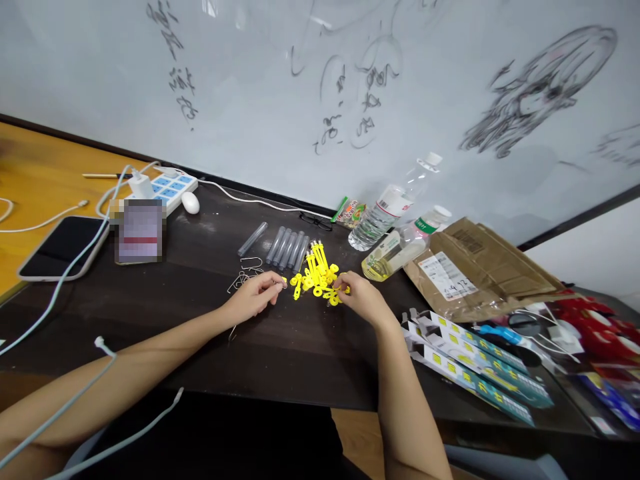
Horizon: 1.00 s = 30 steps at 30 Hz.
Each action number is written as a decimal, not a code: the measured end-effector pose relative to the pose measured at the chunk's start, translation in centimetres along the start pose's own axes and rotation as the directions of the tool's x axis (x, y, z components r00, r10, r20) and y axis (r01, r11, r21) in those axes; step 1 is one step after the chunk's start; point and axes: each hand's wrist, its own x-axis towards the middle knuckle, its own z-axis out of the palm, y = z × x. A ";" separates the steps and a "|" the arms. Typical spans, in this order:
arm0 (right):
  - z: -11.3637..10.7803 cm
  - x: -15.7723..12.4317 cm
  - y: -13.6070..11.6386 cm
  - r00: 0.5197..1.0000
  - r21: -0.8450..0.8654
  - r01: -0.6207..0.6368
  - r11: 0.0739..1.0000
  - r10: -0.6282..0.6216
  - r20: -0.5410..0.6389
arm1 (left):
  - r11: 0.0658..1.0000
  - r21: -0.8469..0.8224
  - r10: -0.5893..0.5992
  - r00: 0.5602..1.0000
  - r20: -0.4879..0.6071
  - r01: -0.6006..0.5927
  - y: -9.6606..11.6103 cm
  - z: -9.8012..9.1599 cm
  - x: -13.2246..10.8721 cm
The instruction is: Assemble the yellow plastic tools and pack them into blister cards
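My left hand (257, 293) is closed in a pinch over the dark table, with a speck of yellow plastic showing at its fingertips. My right hand (364, 298) has its fingers curled together at the right edge of a pile of small yellow plastic parts (319, 277), touching a yellow piece there. Some of these parts are ring-shaped, others are long stems with metallic tips. Just behind the pile lie several clear plastic tubes (287, 248), and one more tube (253, 239) lies apart to their left. Bent metal wire hooks (245, 275) lie beside my left hand, partly hidden by it.
Two plastic bottles (385, 213), a snack packet (350, 212) and a brown parcel bag (450, 267) stand or lie at the back right. Printed long boxes (470, 367) lie near my right forearm. At left are a phone (65, 248), a power strip (173, 187) and loose cables.
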 end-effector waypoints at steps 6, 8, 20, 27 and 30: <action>0.7 -0.1 -0.3 0.996 -0.159 -0.036 0.987 0.047 0.069 | 1.000 0.005 0.001 1.000 0.007 -0.001 0.0 -0.1 0.1; 0.9 0.0 -0.2 0.995 -0.176 -0.035 0.984 0.050 0.082 | 1.000 0.009 -0.004 1.000 0.011 0.004 0.0 -0.1 0.1; 1.3 0.3 0.0 0.996 -0.191 -0.010 0.982 0.026 0.080 | 0.999 0.052 -0.011 0.999 0.033 0.010 0.2 0.0 -0.3; 0.8 0.1 -0.1 1.000 -0.166 0.001 0.986 -0.004 -0.020 | 0.991 0.135 0.020 1.000 -0.022 -0.017 0.6 0.1 -0.3; 0.5 0.1 -0.4 0.997 -0.158 0.001 0.987 -0.013 -0.071 | 0.982 0.181 0.055 0.998 -0.041 -0.047 0.7 0.0 -0.3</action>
